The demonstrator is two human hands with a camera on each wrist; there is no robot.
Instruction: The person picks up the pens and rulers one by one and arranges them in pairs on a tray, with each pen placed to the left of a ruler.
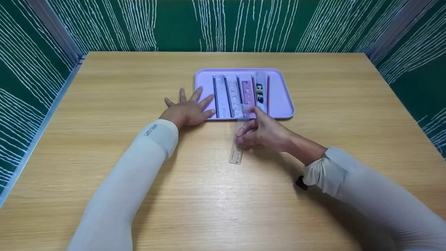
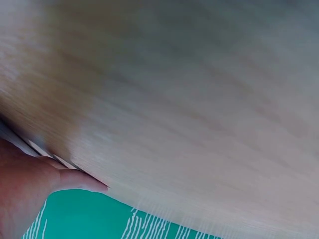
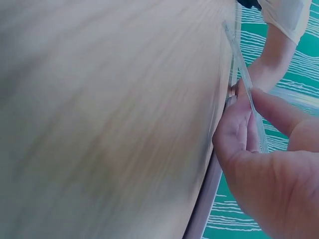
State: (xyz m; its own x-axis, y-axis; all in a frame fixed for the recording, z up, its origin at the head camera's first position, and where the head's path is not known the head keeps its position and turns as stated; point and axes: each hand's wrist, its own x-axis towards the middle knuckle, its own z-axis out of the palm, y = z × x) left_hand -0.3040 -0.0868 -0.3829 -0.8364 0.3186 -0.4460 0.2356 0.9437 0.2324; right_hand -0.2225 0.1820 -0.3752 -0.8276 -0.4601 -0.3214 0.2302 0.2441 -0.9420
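Note:
A clear ruler is pinched between the thumb and fingers of my right hand; its far end overlaps the front rim of the purple tray in the head view. The right wrist view shows the same ruler edge-on, tilted above the tabletop. My left hand lies with fingers spread at the tray's front left corner, some fingertips over the tray. Inside the tray, pencils alternate with rulers: clear ones, a pink one and one with dark cartoon figures.
The wooden table extends around the tray on all sides. Green walls with white streaks stand behind and at both sides. A black band shows at the right sleeve.

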